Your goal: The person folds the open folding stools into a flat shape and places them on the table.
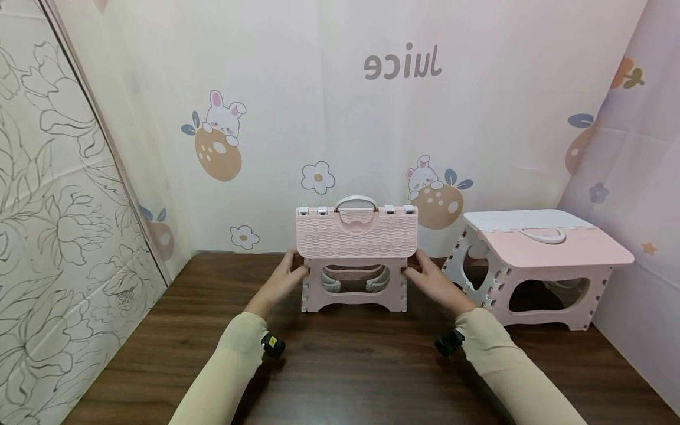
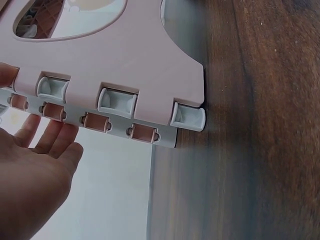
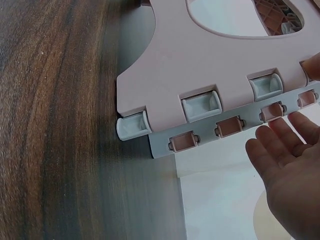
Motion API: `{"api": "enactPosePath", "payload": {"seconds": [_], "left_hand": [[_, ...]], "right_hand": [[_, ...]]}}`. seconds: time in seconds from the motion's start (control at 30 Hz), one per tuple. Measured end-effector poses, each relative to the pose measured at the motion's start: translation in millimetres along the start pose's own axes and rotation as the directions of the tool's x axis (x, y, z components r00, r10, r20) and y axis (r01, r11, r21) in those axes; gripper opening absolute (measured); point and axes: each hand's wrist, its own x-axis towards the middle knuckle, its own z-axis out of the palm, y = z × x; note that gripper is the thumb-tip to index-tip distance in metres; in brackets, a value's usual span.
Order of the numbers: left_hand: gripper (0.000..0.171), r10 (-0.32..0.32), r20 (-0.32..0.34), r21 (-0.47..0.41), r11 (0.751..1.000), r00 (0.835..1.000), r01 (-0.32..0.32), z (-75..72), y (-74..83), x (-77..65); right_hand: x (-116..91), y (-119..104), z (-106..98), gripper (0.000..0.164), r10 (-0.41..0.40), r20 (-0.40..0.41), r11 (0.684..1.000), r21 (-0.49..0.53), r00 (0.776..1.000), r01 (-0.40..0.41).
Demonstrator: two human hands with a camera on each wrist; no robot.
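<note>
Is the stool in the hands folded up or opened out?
Folded. The stool stands thin and flat between both hands, unlike the spread-out stool beside it.

The pink folding stool (image 1: 356,260) I held stood folded flat and upright on its feet on the dark wooden table, its ribbed seat panel facing me, a white handle arched at its top edge, grey-and-pink hinge knuckles lining both side edges.
</note>
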Motion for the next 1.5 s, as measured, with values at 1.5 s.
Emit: {"api": "enactPosePath", "payload": {"seconds": [1.5], "left_hand": [[0.039, -0.014, -0.108, 0.014, 1.000, 0.994, 0.016, 2.4, -20.1, 9.9]], "right_hand": [[-2, -3, 2, 0.050, -0.004, -0.049, 1.000, -0.007, 0.999, 0.004]]}}
